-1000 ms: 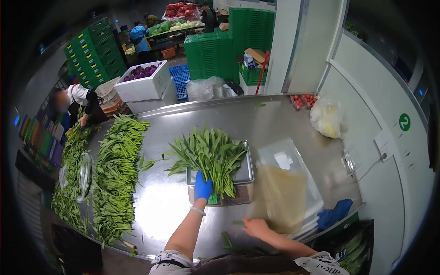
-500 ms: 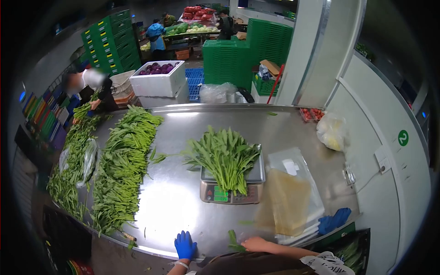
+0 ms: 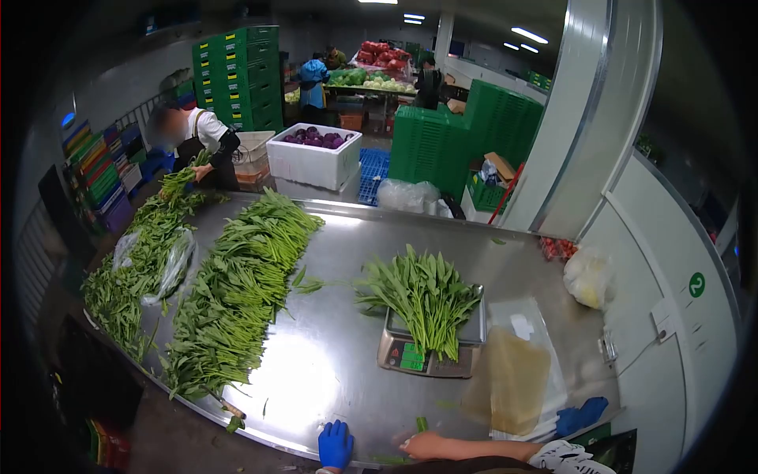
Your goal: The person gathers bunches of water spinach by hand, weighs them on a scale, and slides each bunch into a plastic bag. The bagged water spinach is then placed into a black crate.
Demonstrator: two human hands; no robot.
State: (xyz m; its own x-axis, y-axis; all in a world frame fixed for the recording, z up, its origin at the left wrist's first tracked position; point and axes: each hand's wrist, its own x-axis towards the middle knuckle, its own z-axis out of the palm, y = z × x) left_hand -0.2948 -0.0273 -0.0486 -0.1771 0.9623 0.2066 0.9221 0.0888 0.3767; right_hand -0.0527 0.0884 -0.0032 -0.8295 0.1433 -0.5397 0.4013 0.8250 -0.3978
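Note:
My left hand point(image 3: 335, 445), in a blue glove, rests on the near edge of the metal table point(image 3: 316, 363) with its fingers apart. Further right, my bare right hand point(image 3: 425, 445) is low over the tabletop with its fingers curled; what they hold, if anything, is hidden. A short green stem point(image 3: 422, 424) shows just beyond that hand. A bunch of leafy greens point(image 3: 422, 304) lies on the scale point(image 3: 389, 353), beyond both hands. Clear and tan plastic bags point(image 3: 517, 379) lie right of the scale.
A long row of greens point(image 3: 237, 292) and looser greens point(image 3: 118, 284) cover the left side. A co-worker point(image 3: 207, 130) holds greens at the far left. A blue glove point(image 3: 582, 416) lies near right. Beyond stand a white box of purple vegetables point(image 3: 312, 162) and green crates point(image 3: 426, 150).
The camera view has shifted and tilted, so the table sits lower and further right. My right hand has moved over the loose green piece. My left hand stays at the table edge.

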